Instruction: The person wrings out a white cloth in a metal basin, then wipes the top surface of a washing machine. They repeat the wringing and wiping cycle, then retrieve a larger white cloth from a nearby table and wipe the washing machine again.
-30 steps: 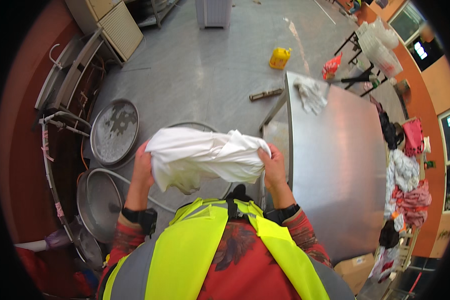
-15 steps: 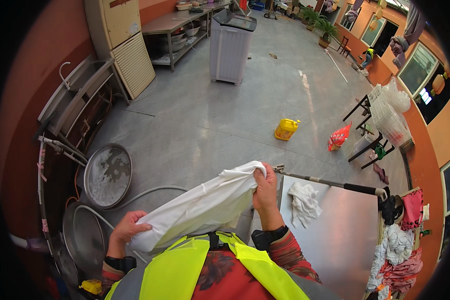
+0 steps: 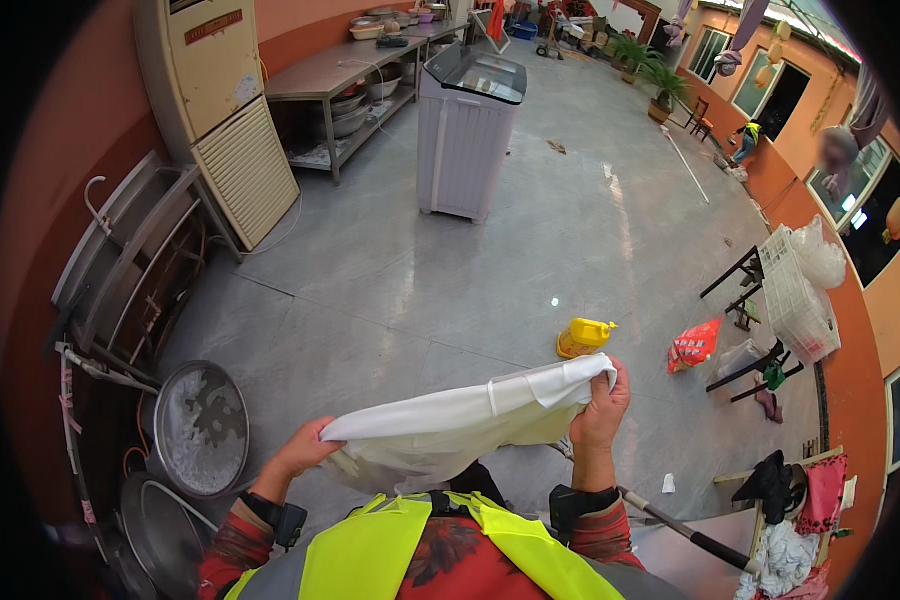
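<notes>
A white cloth (image 3: 460, 425) stretches in front of my body, its upper edge pulled nearly straight between both hands. My left hand (image 3: 302, 447) pinches its left corner, fingers closed on the fabric. At the other end my right hand (image 3: 600, 412) grips the right corner, slightly higher and farther away. The lower part of the cloth sags in loose folds near my vest. Just beyond the right hand, a yellow jug (image 3: 585, 338) stands on the floor.
Two round metal basins (image 3: 202, 430) stand at the left, below a metal sink (image 3: 130, 260). A washing machine (image 3: 468, 135) stands ahead. At right are a red bag (image 3: 694, 346), white crates (image 3: 798, 295), piled laundry (image 3: 785, 555), a pole (image 3: 695, 538) and a metal sheet (image 3: 670, 555).
Both hands have moved right with the cloth, which now hangs more level. My view has tilted up, so the crumpled white cloth on the metal sheet is out of sight.
</notes>
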